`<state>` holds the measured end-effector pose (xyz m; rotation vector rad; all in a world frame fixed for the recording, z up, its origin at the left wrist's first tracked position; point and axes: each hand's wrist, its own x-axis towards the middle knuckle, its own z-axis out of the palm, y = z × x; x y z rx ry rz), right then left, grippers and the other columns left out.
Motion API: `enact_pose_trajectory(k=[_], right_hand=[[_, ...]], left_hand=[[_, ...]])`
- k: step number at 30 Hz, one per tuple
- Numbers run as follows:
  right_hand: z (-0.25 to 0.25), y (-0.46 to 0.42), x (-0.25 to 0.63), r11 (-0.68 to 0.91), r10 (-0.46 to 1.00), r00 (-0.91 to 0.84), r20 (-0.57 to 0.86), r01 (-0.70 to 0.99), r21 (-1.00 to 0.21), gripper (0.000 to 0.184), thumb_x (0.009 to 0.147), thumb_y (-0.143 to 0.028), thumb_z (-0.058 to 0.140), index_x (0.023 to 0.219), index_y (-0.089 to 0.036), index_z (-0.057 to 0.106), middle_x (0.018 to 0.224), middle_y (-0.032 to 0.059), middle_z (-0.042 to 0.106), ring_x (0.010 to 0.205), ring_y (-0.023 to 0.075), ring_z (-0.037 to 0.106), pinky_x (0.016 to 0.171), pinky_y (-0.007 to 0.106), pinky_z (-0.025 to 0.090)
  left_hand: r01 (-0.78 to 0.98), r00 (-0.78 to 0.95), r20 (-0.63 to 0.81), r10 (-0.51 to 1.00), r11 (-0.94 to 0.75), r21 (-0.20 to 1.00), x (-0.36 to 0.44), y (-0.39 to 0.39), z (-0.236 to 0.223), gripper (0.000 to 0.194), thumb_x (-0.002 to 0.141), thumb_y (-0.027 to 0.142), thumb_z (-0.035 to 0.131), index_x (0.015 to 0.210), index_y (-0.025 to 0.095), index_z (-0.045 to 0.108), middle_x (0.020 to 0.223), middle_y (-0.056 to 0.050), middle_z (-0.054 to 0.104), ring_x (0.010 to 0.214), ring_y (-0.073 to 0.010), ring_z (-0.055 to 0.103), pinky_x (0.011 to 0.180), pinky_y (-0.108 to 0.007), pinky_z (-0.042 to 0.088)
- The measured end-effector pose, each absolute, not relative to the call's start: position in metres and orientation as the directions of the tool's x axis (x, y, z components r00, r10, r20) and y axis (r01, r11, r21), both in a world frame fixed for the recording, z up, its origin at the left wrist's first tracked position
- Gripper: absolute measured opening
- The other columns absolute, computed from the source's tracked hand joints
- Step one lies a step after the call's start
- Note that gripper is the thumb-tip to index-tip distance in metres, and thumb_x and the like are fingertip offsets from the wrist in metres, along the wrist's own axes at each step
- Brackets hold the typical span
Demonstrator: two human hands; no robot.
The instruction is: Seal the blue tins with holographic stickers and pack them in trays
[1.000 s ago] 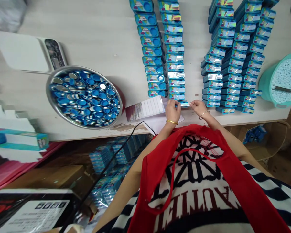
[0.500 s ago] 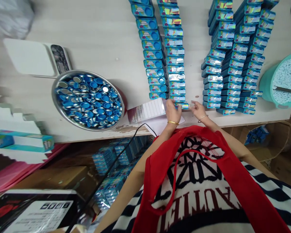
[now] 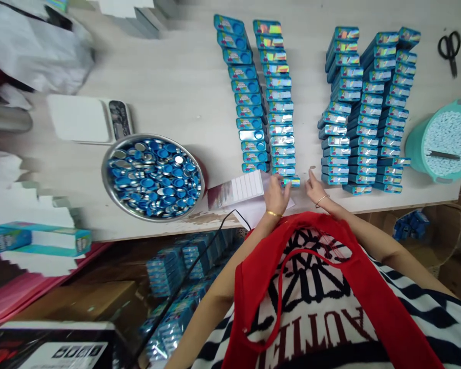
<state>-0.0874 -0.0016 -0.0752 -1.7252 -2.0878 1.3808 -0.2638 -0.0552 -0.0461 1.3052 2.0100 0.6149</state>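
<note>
Blue box (image 3: 293, 182), 1: near end of 2nd box column (image 3: 279, 106) from left. Left hand (image 3: 276, 197), 1: at its left end; grasp, cannot tell. Right hand (image 3: 315, 190), 1: loosely uncurled, apart from box.

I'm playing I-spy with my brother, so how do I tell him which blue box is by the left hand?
Find the big silver bowl, then go right to the second row of blue boxes. Follow it down to its near end. Your box is last there, partly hidden by the left hand, and pokes out farther right than the boxes just behind it.
</note>
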Motion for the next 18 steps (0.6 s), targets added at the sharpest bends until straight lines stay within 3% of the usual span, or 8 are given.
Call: enact_pose_trajectory(k=[2, 4, 7, 9, 12, 14, 18], right_hand=[[-0.064, 0.032, -0.099, 0.049, 0.905, -0.281, -0.319, 0.815, -0.578, 0.074, 0.103, -0.053, 0.028, 0.161, -0.007, 0.030, 0.123, 0.0223, 0.068, 0.115, 0.0316, 0.065, 0.102, 0.046, 0.053], [-0.049, 0.073, -0.121, 0.172, 0.928, -0.312, -0.205, 0.845, -0.507, 0.077, 0.103, -0.059, 0.026, 0.162, -0.010, 0.029, 0.152, 0.0219, 0.049, 0.141, 0.0324, 0.047, 0.118, 0.047, 0.040], [-0.035, 0.129, -0.164, 0.345, 0.898, -0.427, -0.108, 0.835, -0.429, 0.078, 0.103, -0.062, 0.025, 0.163, -0.012, 0.027, 0.170, 0.0170, 0.022, 0.156, 0.0343, 0.021, 0.126, 0.055, 0.023], [-0.035, 0.151, -0.189, 0.438, 0.849, -0.515, -0.114, 0.808, -0.394, 0.075, 0.103, -0.060, 0.028, 0.163, -0.015, 0.026, 0.173, 0.0143, 0.014, 0.159, 0.0343, 0.010, 0.127, 0.059, 0.013], [-0.047, 0.157, -0.211, 0.533, 0.759, -0.626, -0.182, 0.757, -0.378, 0.072, 0.102, -0.058, 0.033, 0.163, -0.020, 0.028, 0.173, 0.0109, 0.012, 0.160, 0.0337, 0.002, 0.127, 0.062, 0.003], [-0.056, 0.151, -0.215, 0.541, 0.737, -0.639, -0.221, 0.754, -0.373, 0.070, 0.102, -0.056, 0.035, 0.163, -0.021, 0.029, 0.174, 0.0092, 0.012, 0.160, 0.0346, 0.000, 0.126, 0.063, 0.001], [-0.059, 0.145, -0.212, 0.525, 0.740, -0.627, -0.244, 0.765, -0.374, 0.067, 0.102, -0.052, 0.036, 0.163, -0.024, 0.029, 0.174, 0.0060, 0.011, 0.160, 0.0356, 0.000, 0.126, 0.065, 0.001]], left_hand=[[0.754, -0.100, -0.213, 0.972, 0.214, 0.621, -0.267, -0.049, -0.031, 0.056, 0.089, 0.041, 0.065, 0.138, 0.015, 0.050, 0.134, -0.020, 0.059, 0.128, -0.0346, 0.057, 0.110, -0.052, 0.043], [0.862, 0.061, -0.231, 0.971, 0.066, 0.503, -0.271, -0.037, -0.021, 0.090, 0.078, 0.041, 0.077, 0.155, 0.017, 0.037, 0.161, -0.022, 0.037, 0.153, -0.0403, 0.029, 0.124, -0.059, 0.021], [0.935, 0.161, -0.369, 0.915, -0.022, 0.353, -0.276, -0.015, -0.022, 0.120, 0.065, 0.036, 0.086, 0.164, 0.018, 0.021, 0.173, -0.018, 0.008, 0.159, -0.0420, -0.001, 0.127, -0.063, -0.002], [0.952, 0.166, -0.434, 0.886, -0.030, 0.304, -0.278, -0.003, -0.028, 0.117, 0.067, 0.033, 0.083, 0.164, 0.018, 0.020, 0.173, -0.016, 0.005, 0.159, -0.0409, -0.004, 0.127, -0.062, -0.003], [0.965, 0.105, -0.476, 0.873, 0.027, 0.262, -0.278, 0.006, -0.037, 0.095, 0.078, 0.025, 0.070, 0.163, 0.018, 0.027, 0.172, -0.016, 0.011, 0.159, -0.0397, -0.001, 0.127, -0.063, 0.000], [0.962, 0.071, -0.486, 0.871, 0.068, 0.263, -0.276, 0.007, -0.041, 0.085, 0.081, 0.021, 0.064, 0.161, 0.018, 0.033, 0.172, -0.017, 0.013, 0.159, -0.0394, 0.000, 0.127, -0.065, 0.002], [0.947, 0.070, -0.481, 0.874, 0.094, 0.308, -0.272, 0.006, -0.045, 0.088, 0.079, 0.018, 0.064, 0.161, 0.017, 0.033, 0.172, -0.018, 0.012, 0.159, -0.0406, -0.003, 0.126, -0.068, 0.002]])
